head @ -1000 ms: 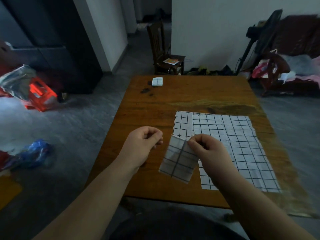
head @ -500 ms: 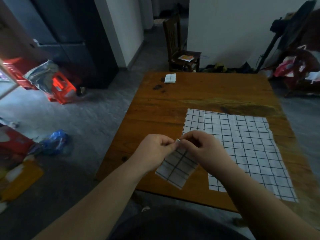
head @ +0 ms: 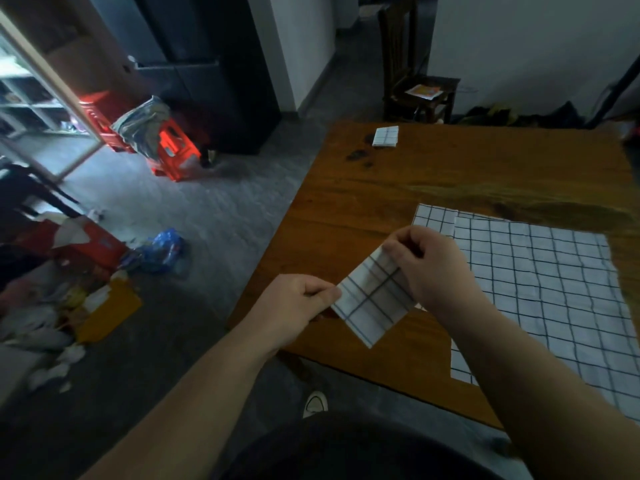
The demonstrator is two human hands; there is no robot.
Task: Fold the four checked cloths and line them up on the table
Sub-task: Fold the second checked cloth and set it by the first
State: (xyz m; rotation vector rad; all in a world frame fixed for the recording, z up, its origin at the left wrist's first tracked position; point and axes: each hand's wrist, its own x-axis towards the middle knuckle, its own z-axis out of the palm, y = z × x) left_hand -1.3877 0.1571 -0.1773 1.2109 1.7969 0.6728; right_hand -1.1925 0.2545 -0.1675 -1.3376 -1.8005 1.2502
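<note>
Right now the folded cloth (head: 372, 299) hangs tilted in the air between both grips, over the near edge of the desk (head: 363, 209). The left grip (head: 294, 306) pinches its left corner between thumb and curled fingers. The right grip (head: 433, 265) is curled over its upper right edge, fingers closed on the fabric.

Just right of the right grip, a flat cloth (head: 540, 289) lies spread on the desk. A second cloth (head: 433, 218) beneath it shows as a strip just beyond that grip's knuckles.

Well beyond both grips, near the desk's far left corner, a far cloth (head: 385, 136) lies folded small beside dark stains (head: 358, 155). Past it stands a chair (head: 415, 88) with a paper (head: 424, 91) on its seat.

Left of the left grip, down on the floor (head: 207, 209), are a blue bag (head: 162, 251), a red stool (head: 173, 147) and litter (head: 52, 323). Below the grips a shoe (head: 315, 403) shows by the desk edge.
</note>
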